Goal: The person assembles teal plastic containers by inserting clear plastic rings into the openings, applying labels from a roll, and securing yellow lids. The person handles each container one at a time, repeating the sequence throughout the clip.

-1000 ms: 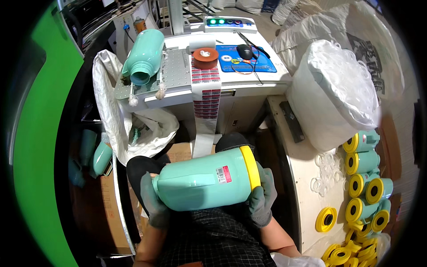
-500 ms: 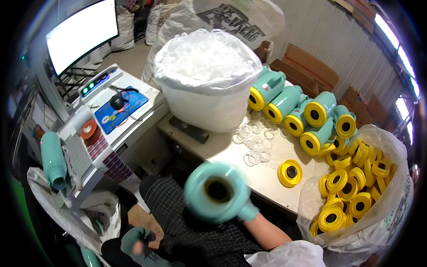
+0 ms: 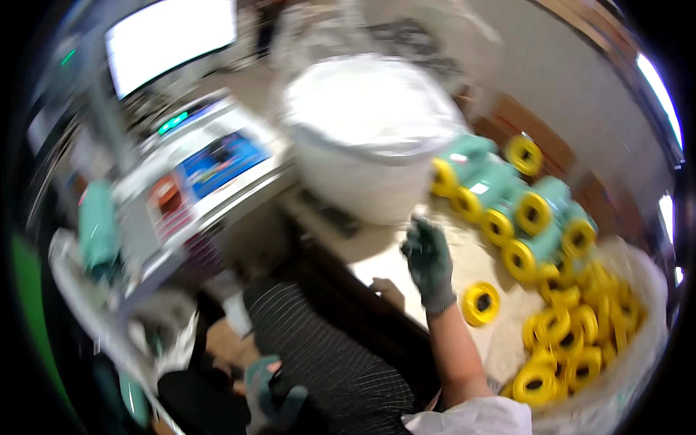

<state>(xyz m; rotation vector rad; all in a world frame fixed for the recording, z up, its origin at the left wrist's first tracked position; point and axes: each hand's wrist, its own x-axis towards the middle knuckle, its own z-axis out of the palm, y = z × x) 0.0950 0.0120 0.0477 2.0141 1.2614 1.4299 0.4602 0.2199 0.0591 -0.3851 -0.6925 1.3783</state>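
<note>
My right hand point(image 3: 428, 262), in a grey-green glove, is raised over the white table point(image 3: 500, 348) with its fingers loosely apart and nothing visible in it. Just beyond its fingertips stands a large white sack point(image 3: 370, 181) of small white pieces. To its right lies a single yellow ring-shaped cap point(image 3: 480, 303) with a dark centre. Farther right, teal bottles point(image 3: 487, 190) with yellow ends are piled on their sides. My left hand point(image 3: 274, 395), gloved, hangs low beside my lap, thumb and fingers apart. The white rings on the table are mostly lost in blur.
A clear bag of yellow caps point(image 3: 580, 341) stands at the right. On the left are a white workbench point(image 3: 239, 181) with a blue mat point(image 3: 225, 163), a bright monitor point(image 3: 170, 43) and another teal bottle point(image 3: 98, 228). Cardboard point(image 3: 533, 130) leans behind the pile.
The teal bottle has left my right hand, which has moved up over the table. A yellow-ended piece now shows atop the back of the pile. My left hand has shifted right; the view has turned.
</note>
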